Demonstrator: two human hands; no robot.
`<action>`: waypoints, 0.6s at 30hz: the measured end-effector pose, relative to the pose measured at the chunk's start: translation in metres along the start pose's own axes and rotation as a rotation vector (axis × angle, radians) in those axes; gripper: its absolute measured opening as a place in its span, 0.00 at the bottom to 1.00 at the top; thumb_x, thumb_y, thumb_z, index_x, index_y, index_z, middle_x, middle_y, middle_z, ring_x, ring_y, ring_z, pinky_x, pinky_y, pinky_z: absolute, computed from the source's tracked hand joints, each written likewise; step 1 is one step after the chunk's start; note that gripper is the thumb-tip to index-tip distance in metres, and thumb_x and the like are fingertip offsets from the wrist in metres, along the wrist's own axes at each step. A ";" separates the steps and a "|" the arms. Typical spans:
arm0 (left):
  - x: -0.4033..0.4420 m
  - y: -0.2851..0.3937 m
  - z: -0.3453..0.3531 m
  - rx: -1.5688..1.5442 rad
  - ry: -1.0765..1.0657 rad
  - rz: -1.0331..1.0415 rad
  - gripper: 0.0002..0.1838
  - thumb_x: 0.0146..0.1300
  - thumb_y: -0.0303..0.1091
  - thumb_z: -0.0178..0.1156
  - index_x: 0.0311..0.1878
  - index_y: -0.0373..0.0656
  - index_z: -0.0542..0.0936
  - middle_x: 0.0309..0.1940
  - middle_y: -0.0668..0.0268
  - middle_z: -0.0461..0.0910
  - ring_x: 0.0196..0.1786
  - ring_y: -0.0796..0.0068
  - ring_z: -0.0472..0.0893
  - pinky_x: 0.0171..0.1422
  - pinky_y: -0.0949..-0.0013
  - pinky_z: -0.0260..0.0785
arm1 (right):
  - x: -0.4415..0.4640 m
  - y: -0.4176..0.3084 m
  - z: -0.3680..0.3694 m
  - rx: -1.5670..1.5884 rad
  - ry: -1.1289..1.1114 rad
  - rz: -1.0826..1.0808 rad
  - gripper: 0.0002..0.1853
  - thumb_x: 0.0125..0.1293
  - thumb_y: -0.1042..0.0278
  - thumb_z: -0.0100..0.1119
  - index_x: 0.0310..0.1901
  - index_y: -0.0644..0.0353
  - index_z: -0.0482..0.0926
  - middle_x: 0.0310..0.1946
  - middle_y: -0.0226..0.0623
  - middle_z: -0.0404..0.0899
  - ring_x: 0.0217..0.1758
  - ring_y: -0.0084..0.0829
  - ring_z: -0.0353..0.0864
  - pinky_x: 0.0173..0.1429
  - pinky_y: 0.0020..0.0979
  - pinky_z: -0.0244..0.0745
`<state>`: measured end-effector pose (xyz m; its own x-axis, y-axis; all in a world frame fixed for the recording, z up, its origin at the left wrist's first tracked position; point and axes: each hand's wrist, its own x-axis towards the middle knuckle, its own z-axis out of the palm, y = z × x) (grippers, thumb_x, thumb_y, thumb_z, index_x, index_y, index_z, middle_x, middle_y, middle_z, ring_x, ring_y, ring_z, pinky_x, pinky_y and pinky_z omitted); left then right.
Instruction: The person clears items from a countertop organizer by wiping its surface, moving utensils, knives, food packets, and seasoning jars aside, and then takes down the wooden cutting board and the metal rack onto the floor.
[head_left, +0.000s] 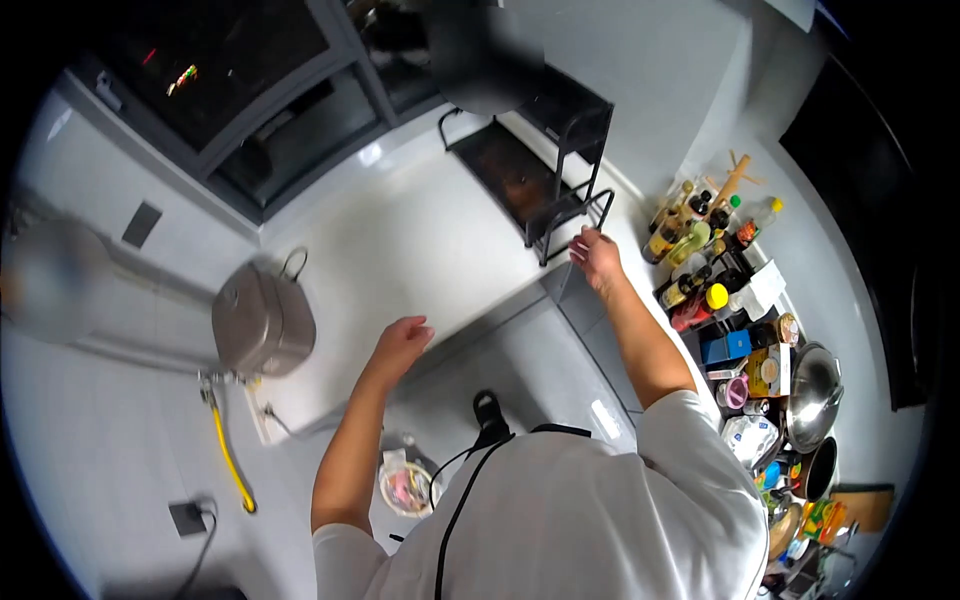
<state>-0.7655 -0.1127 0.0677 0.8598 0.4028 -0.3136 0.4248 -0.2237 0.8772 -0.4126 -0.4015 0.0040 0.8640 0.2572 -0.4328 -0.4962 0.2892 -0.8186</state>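
Note:
My left hand (pixel 402 345) hangs over the front edge of the white countertop (pixel 400 240), fingers loosely stretched out and holding nothing. My right hand (pixel 597 257) is beside the near end of a black two-tier metal rack (pixel 558 150), close to its lower rail. Its fingers are slightly bent and apart; I cannot tell whether they touch the rail. The rack stands upright at the back right of the countertop, its lower tray (pixel 510 175) partly in view. A dark blurred shape covers part of its top.
A grey-brown rice cooker (pixel 263 320) stands at the counter's left end. Bottles (pixel 690 235), boxes and a steel wok (pixel 815 400) crowd the right-hand counter. A lined waste bin (pixel 405 487) is on the floor. A yellow hose (pixel 230 460) runs along the left wall.

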 end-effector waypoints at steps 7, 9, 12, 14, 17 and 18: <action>0.214 0.145 0.032 -0.434 -0.126 -0.027 0.29 0.75 0.40 0.67 0.72 0.37 0.71 0.54 0.58 0.85 0.56 0.65 0.86 0.60 0.62 0.81 | 0.042 -0.019 0.022 0.134 0.093 0.123 0.37 0.78 0.50 0.63 0.77 0.66 0.63 0.74 0.56 0.65 0.69 0.49 0.73 0.73 0.50 0.73; 0.265 0.178 0.045 -0.575 -0.194 -0.076 0.30 0.74 0.43 0.69 0.71 0.39 0.71 0.62 0.53 0.81 0.63 0.54 0.83 0.67 0.55 0.78 | 0.052 -0.018 0.022 0.174 0.089 0.149 0.34 0.78 0.49 0.63 0.74 0.62 0.66 0.71 0.53 0.67 0.66 0.47 0.74 0.69 0.49 0.74; 0.325 0.222 0.075 -0.683 -0.169 -0.124 0.34 0.75 0.46 0.68 0.75 0.39 0.68 0.74 0.46 0.67 0.75 0.45 0.72 0.76 0.47 0.72 | 0.071 -0.010 0.016 0.276 0.042 0.152 0.20 0.77 0.55 0.65 0.60 0.60 0.77 0.55 0.42 0.79 0.51 0.38 0.80 0.49 0.41 0.77; 0.363 0.237 0.088 -0.748 -0.182 -0.134 0.39 0.74 0.47 0.69 0.79 0.39 0.64 0.80 0.44 0.58 0.80 0.44 0.65 0.80 0.44 0.66 | 0.083 -0.009 0.011 0.380 -0.052 0.168 0.15 0.76 0.60 0.66 0.56 0.59 0.78 0.46 0.37 0.82 0.45 0.36 0.81 0.45 0.39 0.78; 0.401 0.259 0.104 -0.835 -0.118 -0.224 0.47 0.73 0.48 0.70 0.82 0.38 0.54 0.79 0.46 0.54 0.80 0.44 0.63 0.82 0.42 0.63 | 0.092 -0.012 0.010 0.446 -0.033 0.230 0.13 0.75 0.66 0.67 0.55 0.56 0.77 0.42 0.35 0.83 0.41 0.36 0.83 0.43 0.39 0.78; 0.410 0.266 0.108 -0.858 -0.116 -0.246 0.49 0.73 0.48 0.70 0.83 0.37 0.51 0.78 0.46 0.53 0.79 0.44 0.63 0.82 0.42 0.63 | 0.098 -0.011 0.009 0.467 -0.033 0.231 0.12 0.75 0.66 0.65 0.55 0.55 0.77 0.44 0.36 0.84 0.44 0.38 0.84 0.46 0.41 0.80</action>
<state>-0.2693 -0.1030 0.1336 0.8151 0.2496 -0.5228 0.2831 0.6157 0.7354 -0.3233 -0.3713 -0.0265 0.7279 0.3901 -0.5640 -0.6655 0.6002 -0.4438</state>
